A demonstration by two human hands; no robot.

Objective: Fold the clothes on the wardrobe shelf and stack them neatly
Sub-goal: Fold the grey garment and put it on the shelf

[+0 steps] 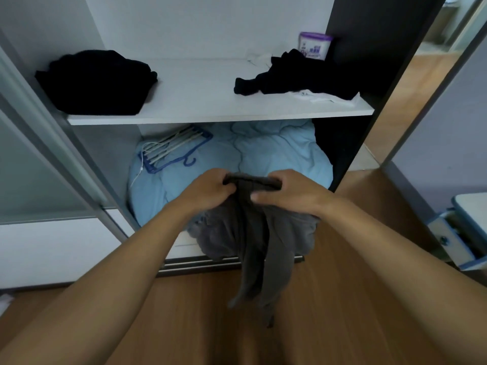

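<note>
While grey garment (253, 233) hangs below, left hand (208, 189), right hand (292, 192) clench its top edge.

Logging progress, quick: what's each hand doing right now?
Left hand: closed, gripping the top edge of the grey garment.
Right hand: closed on the same edge, garment hanging below.

Wide bare stretch mid white wardrobe shelf (200, 96), open from front. Blocked L by folded black clothes stack (97, 81), R by crumpled black garment heap (297, 77) over white cloth (324, 97); purple-lidded tub (315, 46) at back R corner. Below shelf, compartment filled w/ pale blue duvet (263, 151) & blue hangers (174, 148). Wood floor (355, 299) free.
</note>
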